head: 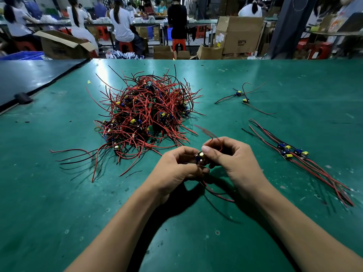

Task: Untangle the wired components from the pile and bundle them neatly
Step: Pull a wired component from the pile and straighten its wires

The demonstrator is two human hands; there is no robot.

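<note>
A big tangled pile [146,112] of red and black wires with small yellow and blue parts lies on the green table [59,193], left of centre. In front of it my left hand [176,169] and my right hand [233,163] meet, both pinching one small wired component [200,157]. Its red wires loop up over my right fingers, blurred, and trail down under my hands toward me. On the right, several straightened components lie side by side as a bundle [294,154]. Two more loose wired components [242,97] sit farther back on the right.
A darker table [29,79] adjoins at the far left, with a black clamp [23,98] at the seam. Beyond the table's far edge stand cardboard boxes [238,36], red stools and several people working with their backs turned.
</note>
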